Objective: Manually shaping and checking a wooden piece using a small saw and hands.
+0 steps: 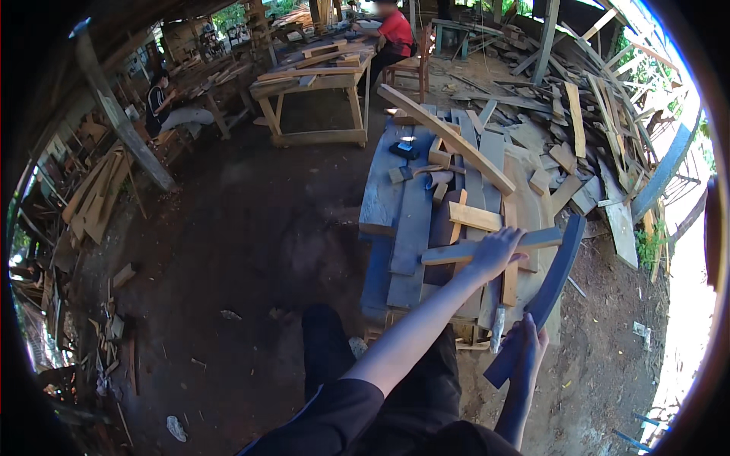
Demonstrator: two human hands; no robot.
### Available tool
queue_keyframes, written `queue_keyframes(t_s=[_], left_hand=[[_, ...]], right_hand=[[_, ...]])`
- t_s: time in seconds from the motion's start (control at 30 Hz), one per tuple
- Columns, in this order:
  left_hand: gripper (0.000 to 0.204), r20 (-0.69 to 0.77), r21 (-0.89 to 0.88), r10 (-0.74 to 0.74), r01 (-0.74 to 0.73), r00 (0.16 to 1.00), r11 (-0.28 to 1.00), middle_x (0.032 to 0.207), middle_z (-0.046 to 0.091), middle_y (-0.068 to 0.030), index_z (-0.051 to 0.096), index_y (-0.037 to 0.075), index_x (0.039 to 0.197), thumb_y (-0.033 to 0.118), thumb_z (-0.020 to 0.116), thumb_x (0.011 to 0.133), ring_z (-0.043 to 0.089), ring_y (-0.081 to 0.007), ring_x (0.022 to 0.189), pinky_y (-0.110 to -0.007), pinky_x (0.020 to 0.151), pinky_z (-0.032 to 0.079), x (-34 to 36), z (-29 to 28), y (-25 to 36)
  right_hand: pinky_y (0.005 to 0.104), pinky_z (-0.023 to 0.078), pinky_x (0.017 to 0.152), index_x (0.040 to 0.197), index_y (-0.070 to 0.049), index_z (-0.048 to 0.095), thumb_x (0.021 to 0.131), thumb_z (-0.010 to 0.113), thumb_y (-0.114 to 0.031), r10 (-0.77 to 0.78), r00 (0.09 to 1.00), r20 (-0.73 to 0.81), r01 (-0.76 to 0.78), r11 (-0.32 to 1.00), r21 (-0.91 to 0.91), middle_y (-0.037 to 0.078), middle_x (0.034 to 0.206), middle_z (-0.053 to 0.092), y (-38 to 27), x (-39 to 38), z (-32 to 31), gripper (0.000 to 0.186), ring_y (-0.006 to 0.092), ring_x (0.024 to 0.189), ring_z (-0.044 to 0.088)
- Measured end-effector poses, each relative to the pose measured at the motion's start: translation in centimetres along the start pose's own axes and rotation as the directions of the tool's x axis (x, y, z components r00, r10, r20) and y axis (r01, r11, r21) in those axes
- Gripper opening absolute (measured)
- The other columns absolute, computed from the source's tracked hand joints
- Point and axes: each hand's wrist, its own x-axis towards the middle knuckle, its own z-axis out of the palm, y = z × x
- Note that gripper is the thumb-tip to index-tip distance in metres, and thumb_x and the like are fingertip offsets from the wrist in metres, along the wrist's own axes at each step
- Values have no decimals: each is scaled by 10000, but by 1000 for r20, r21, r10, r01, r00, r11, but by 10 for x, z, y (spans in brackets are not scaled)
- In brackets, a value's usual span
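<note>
**Left hand on the cross-lying stick, right hand gripping the blue board**

Nearest, the right hand (527,346) has its fingers wrapped around the lower end of a blue curved board (549,285), which rises up and to the right along the stack's edge. Just beyond, the left hand (496,252) lies with fingers spread flat on a long wooden stick (487,248). That stick's long axis runs left to right, slightly rising, across the planks beneath, so it lies crosswise under the palm; the left hand is the nearer one to it. Both rest on the plank pile (411,220) serving as tabletop. Farther off stand a workbench (315,80) and a seated person in red (395,30).
</note>
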Motion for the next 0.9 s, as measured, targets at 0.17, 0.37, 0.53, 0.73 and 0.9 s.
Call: queue_keyframes(t_s=[0.17,0.37,0.53,0.73,0.9], left_hand=[[502,-13,232,6,-3,1000,973,1028,598,-103,511,170,1272,373,725,866,641,-315,1011,-464,799,525,-14,11,-20],[467,8,258,16,-18,1000,966,983,601,-88,528,150,1193,367,748,843,652,-302,959,-457,790,513,-22,4,-38],[430,-9,182,-19,20,1000,983,966,618,-106,553,80,1111,314,771,824,658,-296,953,-434,773,527,-21,1,-37],[502,85,203,-88,69,993,977,947,656,-103,588,44,1072,396,804,787,680,-298,903,-417,769,542,-25,10,-39],[516,53,196,-86,74,995,978,924,678,-104,626,31,1030,440,809,773,689,-295,878,-420,748,538,-27,12,-44]], right_hand=[[261,497,487,1004,-66,580,1009,607,-244,85,989,-117,-79,995,54,36,756,618,-1,8,-22,181,119,558,593],[281,504,492,1028,-63,557,1016,601,-233,-33,986,-165,37,999,21,49,748,604,-8,19,-41,175,129,553,587],[269,508,538,1038,-81,582,1001,613,-290,-20,970,-243,50,992,117,38,787,617,-23,31,-61,214,128,611,590],[283,501,577,1121,-39,558,998,598,-251,49,984,-172,-10,976,218,50,834,592,-30,59,-84,248,144,660,581],[288,509,580,1145,-31,550,991,600,-236,168,982,90,-187,946,263,58,851,605,-32,47,-87,261,147,673,591]])
